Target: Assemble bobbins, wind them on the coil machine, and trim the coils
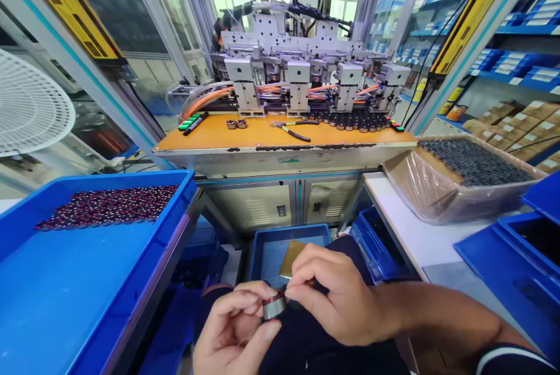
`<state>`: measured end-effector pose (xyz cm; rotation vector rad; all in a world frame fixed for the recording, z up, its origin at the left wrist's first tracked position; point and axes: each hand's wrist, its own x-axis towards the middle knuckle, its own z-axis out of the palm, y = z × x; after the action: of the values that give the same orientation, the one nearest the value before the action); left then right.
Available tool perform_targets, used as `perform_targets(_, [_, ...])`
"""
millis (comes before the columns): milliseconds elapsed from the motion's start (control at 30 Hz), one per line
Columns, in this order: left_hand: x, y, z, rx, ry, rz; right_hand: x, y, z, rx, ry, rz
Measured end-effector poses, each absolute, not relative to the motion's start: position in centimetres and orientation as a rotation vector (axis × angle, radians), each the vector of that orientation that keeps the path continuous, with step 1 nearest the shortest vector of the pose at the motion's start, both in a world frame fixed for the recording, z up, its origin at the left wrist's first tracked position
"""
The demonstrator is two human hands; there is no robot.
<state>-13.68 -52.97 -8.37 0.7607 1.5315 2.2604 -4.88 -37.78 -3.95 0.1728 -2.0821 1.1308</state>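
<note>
My left hand (238, 328) grips a small silver metal cylinder (275, 308) between thumb and fingers, low over the lap. Red and black show along the cylinder's upper rim; finer detail is too small to tell. My right hand (330, 293) is closed in a pinch at that rim, its thumb and index fingertips pressed together close to the part. Whatever sits between those fingertips is hidden. Beneath the hands, a blue bin (291, 236) with a brown cardboard piece (292, 257) in it stands on the floor.
A machine (301, 66) rises behind an orange worktop (262, 137) bearing pliers (297, 130), markers (192, 123) and rows of round parts (359, 123). A blue tray (87, 270) with many red-black parts (114, 206) stands left; a plastic-lined carton (464, 188) of dark parts stands right.
</note>
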Motion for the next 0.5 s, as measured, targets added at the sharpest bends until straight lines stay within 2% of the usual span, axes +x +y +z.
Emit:
perform_targets(100, [-13.9,-52.9,-8.5,0.814,1.674,2.23,-4.6,-38.2,-3.8,-0.047,-2.079,1.372])
perform_targets(300, [-13.9,-52.6,-8.8,0.718,1.496,2.252,-4.5,-38.6,-3.8,-0.44,-1.877,2.369])
perform_targets(500, [-14.3,-52.4,-9.0,0.676,1.394,2.259,-5.2,-38.5,-5.2,-0.481,-1.698,2.637])
